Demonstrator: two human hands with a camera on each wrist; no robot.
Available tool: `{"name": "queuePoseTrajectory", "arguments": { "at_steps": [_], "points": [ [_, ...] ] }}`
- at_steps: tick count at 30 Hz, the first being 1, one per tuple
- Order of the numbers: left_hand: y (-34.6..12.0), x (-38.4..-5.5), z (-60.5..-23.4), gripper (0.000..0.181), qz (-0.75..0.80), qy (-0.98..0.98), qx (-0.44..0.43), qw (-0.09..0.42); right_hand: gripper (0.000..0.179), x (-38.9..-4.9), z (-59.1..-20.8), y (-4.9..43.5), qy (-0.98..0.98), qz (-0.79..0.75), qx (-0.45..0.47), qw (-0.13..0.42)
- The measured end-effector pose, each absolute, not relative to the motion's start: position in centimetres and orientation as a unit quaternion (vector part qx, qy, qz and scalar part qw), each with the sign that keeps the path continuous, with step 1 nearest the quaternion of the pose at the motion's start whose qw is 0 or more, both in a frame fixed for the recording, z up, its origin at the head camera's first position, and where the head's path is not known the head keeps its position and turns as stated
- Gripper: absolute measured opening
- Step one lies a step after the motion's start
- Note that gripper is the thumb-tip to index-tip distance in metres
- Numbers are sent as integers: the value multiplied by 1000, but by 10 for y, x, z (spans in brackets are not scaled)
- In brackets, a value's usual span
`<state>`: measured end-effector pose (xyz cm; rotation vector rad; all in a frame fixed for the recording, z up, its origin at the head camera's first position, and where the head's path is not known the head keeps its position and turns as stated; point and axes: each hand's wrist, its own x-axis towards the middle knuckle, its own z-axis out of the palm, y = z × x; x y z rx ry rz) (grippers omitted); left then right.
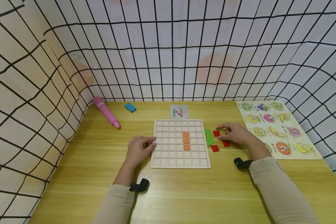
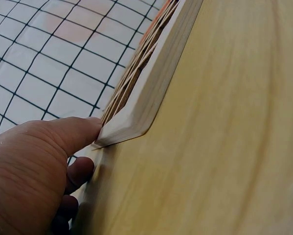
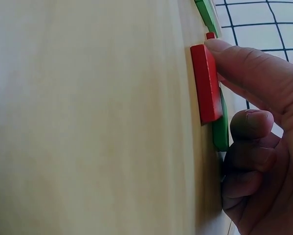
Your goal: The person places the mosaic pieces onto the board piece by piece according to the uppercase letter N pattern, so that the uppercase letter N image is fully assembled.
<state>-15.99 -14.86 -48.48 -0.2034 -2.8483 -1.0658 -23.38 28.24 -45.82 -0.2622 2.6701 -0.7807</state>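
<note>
Wood-grain table [image 1: 190, 196] with gridded board [image 1: 168, 154], card [image 1: 179, 112], loose tiles [image 1: 215, 148], pink wand [image 1: 107, 112], blue block [image 1: 130, 107], fruit board [image 1: 268, 126]

The head view is bright and evenly lit, with a warm cream cast at the left and a pale sheen on the surface [image 1: 184, 193]. Soft shadows lie along the inner sides of both sleeves [image 1: 116, 199]. Wide-angle distortion bows the black net [image 1: 172, 46] toward the edges. Print on the small card [image 1: 179, 112] is too small to read.

The 2 wrist views look softer. In the left one, the left hand [image 2: 29, 176] has dim fingertips and a blurred shadow beside it. In the right one, bluish-white glare washes the left edge, while dark shadow gathers under the right hand [image 3: 278, 161].
</note>
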Motion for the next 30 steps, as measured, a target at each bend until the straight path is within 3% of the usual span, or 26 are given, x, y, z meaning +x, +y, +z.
{"name": "queuePoseTrajectory", "arguments": {
  "at_steps": [12, 21, 30],
  "points": [
    [-151, -162, -485, 30, -349, -933, -69, 50, 50, -233, -458, 283, 939, -282, -98, 169],
    [-150, -163, -486, 30, -345, -935, -69, 55, 37, -230, -457, 283, 939, -289, -91, 162],
    [-150, -162, -488, 29, -351, -933, -66, 49, 36, -229, -460, 284, 939, -290, -92, 158]
  ]
}}
